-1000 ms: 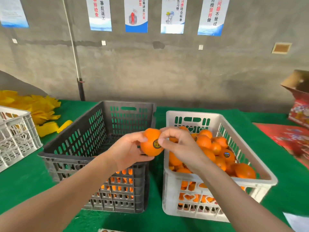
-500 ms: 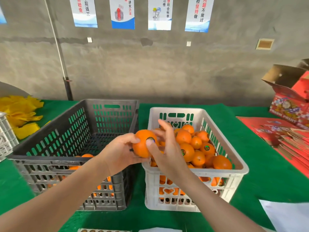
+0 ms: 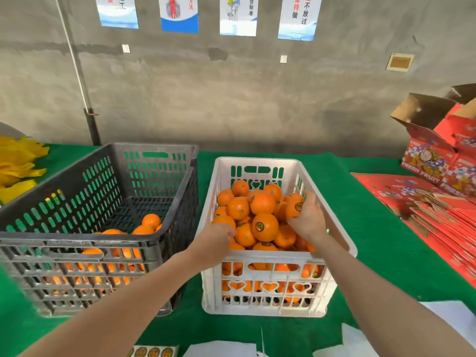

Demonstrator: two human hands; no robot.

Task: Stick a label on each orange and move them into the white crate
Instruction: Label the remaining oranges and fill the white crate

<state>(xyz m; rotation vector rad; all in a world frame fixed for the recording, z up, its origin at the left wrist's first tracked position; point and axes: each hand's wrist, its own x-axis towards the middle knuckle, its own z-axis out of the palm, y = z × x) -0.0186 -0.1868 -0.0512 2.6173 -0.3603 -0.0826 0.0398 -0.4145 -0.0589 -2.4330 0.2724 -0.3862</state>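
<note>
The white crate (image 3: 337, 228) stands right of centre, heaped with several oranges, some showing round dark labels, such as one orange (image 3: 264, 226) near the front. My right hand (image 3: 309, 222) is inside the crate at its right side, shut on a labelled orange (image 3: 295, 208) that rests against the pile. My left hand (image 3: 217, 240) lies over the crate's front left corner, its back to me and its fingers curled down onto the oranges; I cannot see whether it holds anything. The black crate (image 3: 77, 237) on the left holds several unlabelled oranges (image 3: 150, 220). A label sheet (image 3: 154, 353) lies at the bottom edge.
Everything sits on a green cloth-covered table (image 3: 386, 266) against a concrete wall. Yellow bags (image 3: 18, 166) lie at the far left. Red fruit cartons (image 3: 438, 155) and flattened cartons (image 3: 438, 222) fill the right side. White paper sheets (image 3: 450, 320) lie near the front right.
The labelled orange has passed from my left hand to my right and moved right, down into the white crate. My left hand has dropped onto the crate's front left corner.
</note>
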